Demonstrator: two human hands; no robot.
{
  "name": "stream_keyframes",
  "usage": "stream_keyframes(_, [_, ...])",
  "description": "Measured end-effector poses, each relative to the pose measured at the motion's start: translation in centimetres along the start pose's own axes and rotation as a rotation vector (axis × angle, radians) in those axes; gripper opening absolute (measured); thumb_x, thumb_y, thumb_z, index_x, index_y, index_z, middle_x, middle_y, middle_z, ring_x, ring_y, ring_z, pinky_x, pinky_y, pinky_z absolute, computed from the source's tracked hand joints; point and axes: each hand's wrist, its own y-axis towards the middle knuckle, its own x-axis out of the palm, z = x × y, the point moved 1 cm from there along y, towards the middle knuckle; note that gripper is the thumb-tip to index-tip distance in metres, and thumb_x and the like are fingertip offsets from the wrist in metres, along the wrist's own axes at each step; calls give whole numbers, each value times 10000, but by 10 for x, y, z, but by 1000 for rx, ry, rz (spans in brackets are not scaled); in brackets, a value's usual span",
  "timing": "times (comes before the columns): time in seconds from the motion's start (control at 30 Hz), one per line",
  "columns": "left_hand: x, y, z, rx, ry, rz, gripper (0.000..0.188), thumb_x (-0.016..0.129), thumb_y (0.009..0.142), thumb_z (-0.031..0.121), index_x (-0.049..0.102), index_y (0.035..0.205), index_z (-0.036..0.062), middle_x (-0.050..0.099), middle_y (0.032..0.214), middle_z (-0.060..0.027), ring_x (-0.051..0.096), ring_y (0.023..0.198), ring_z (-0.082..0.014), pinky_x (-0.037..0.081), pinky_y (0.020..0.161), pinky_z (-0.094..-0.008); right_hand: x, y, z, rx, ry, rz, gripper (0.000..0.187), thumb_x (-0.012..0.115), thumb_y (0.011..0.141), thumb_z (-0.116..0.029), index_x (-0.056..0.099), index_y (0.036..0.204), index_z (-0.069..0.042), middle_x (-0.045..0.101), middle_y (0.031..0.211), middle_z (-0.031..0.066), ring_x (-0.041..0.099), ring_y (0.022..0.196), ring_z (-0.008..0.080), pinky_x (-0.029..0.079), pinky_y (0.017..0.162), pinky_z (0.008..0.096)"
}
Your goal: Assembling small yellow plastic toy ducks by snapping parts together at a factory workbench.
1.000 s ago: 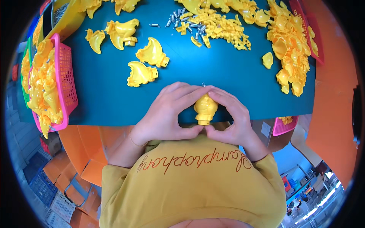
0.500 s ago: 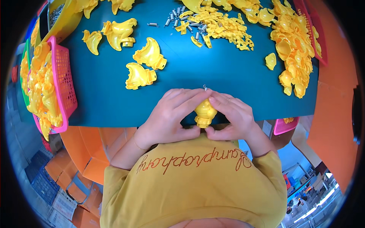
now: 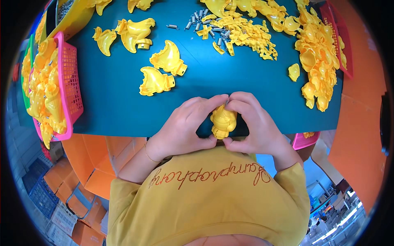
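Note:
At the table's near edge, both of my hands grip a small, rounded yellow plastic toy part (image 3: 223, 122) with a ringed collar at its lower end. My left hand (image 3: 189, 121) is closed on its left side, thumb low and index fingertip at the top. My right hand (image 3: 255, 123) mirrors this on the right, its index finger bent over the top. A bit of metal spring (image 3: 227, 101) shows between the fingertips, mostly hidden. Ahead and to the left lie curved yellow half shells (image 3: 156, 81) with toothed edges and square tabs.
Loose metal springs (image 3: 198, 18) lie beside a heap of small yellow pieces (image 3: 252, 37) at the far middle. Yellow shells (image 3: 314, 61) are piled along the right. A pink basket (image 3: 70, 82) full of yellow parts stands at left, and a yellow bin (image 3: 76, 18) behind it.
My fingertips have drawn together over the spring, which stuck out above them before. My right index finger is more bent. The whole view has shifted slightly.

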Motion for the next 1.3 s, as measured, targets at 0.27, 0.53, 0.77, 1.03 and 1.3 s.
stream_keyframes(0.27, [2,-2,-2,27,33,24,828,876,634,70,596,1413,24,719,1223,-107,702,980,-283,586,844,-377,-5,10,-12,44,-59,-91,734,890,643,-89,519,1276,-91,518,1314,154,602,1143,347,547,932,392])
stream_keyframes(0.53, [-2,-3,-2,32,-10,50,810,865,637,67,616,1406,35,723,1255,-102,716,1002,-276,587,848,-373,2,4,3,1,120,12,743,904,612,-84,513,1243,-110,526,1279,152,566,1198,338,504,989,435])
stream_keyframes(0.77, [-1,-1,-4,121,36,91,715,863,618,72,691,1312,65,743,1253,-108,729,1020,-282,577,877,-371,8,-5,10,-112,-45,124,743,884,644,-84,530,1296,-84,555,1266,161,565,1206,374,501,991,462])
stream_keyframes(1.03, [-1,0,-1,60,3,116,634,889,640,86,702,1246,68,744,1234,-113,735,1060,-285,581,900,-375,6,1,8,-161,8,108,739,882,651,-70,537,1304,-80,555,1268,159,594,1154,371,515,971,456])
stream_keyframes(1.3, [-4,-4,-1,-5,5,154,689,915,663,60,642,1295,27,704,1276,-148,717,1137,-274,596,972,-356,-42,-17,7,-42,-216,303,756,850,600,-163,611,1309,-60,588,1316,158,596,1244,331,477,1075,443])
